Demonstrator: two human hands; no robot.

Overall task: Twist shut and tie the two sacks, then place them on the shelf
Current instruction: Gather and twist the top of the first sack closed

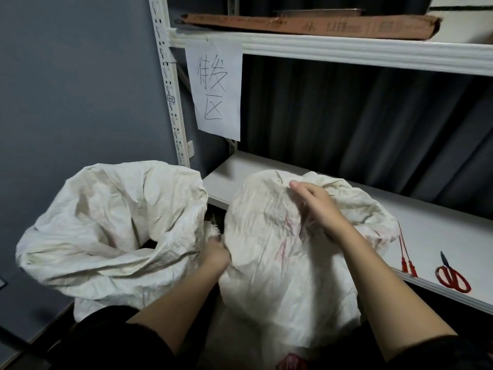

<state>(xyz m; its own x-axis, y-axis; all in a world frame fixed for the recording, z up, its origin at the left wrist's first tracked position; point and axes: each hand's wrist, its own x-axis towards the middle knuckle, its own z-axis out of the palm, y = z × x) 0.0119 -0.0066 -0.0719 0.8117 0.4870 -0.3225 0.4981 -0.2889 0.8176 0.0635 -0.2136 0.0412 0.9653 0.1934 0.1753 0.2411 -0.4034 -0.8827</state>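
Note:
Two white woven sacks stand on the floor before a white shelf [440, 236]. The left sack [106, 222] has its mouth wide open and sagging. The right sack [272, 263] leans against the shelf edge, its top fabric bunched up. My left hand [217, 256] grips the right sack's fabric at its left side, between the two sacks. My right hand [317, 206] lies on the top of the right sack with fingers curled into the gathered cloth. Two red zip ties [406, 255] lie on the shelf to the right.
Red-handled scissors [452, 276] lie near the shelf's front edge at right. A paper sign [214, 89] hangs from the upper shelf [346, 49], which holds a flat cardboard box [306, 24]. A dark curtain hangs behind the shelf; a grey wall stands at left.

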